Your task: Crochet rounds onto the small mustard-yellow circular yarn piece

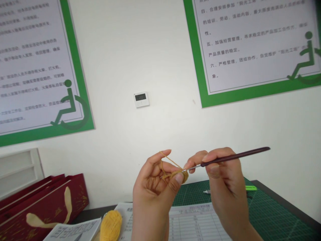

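My left hand (155, 187) pinches a small piece of yellow crochet work (185, 175) between thumb and fingers. A strand of yellow yarn (172, 159) runs from the piece over the raised left index finger. In my right hand (225, 180) is a crochet hook (238, 155) with a dark handle, gripped between thumb and fingers. Its metal shaft points left, and the tip meets the crochet work by my left thumb. The hook's very end is hidden in the stitches. A ball of yellow yarn (111, 226) lies on the table, left of my left wrist.
Printed sheets (193, 222) lie under my hands on a green cutting mat (265, 214). A bright green pen-like tool (250, 188) rests behind my right hand. Dark red gift bags (50, 207) stand at the left. A thermostat (141, 99) and green-framed posters (203, 90) are on the wall.
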### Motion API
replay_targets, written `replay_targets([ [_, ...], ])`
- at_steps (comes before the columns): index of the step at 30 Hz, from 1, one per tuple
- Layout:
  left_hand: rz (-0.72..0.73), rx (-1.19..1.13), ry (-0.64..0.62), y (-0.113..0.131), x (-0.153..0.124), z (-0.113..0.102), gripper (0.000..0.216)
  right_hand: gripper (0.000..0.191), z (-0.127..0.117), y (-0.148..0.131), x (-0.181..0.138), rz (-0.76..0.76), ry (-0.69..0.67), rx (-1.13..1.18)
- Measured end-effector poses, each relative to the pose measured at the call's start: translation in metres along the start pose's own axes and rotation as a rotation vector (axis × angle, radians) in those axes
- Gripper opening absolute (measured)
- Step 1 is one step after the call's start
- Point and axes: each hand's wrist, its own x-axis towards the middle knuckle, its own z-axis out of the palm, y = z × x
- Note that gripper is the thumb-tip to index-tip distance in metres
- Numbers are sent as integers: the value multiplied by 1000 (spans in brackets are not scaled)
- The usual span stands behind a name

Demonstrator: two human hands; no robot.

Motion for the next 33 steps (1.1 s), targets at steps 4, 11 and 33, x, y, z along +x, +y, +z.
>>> replay_targets([
  [4, 5, 6, -26, -1, 0, -1, 40, 8, 1, 2, 0, 51, 7, 39],
  [11, 28, -4, -47, -4, 0, -2, 39, 8, 0, 0, -1, 27, 10, -12],
  [33, -97, -89, -150, -4, 0, -3, 48, 24, -13, 9, 1, -538, -217, -339],
])
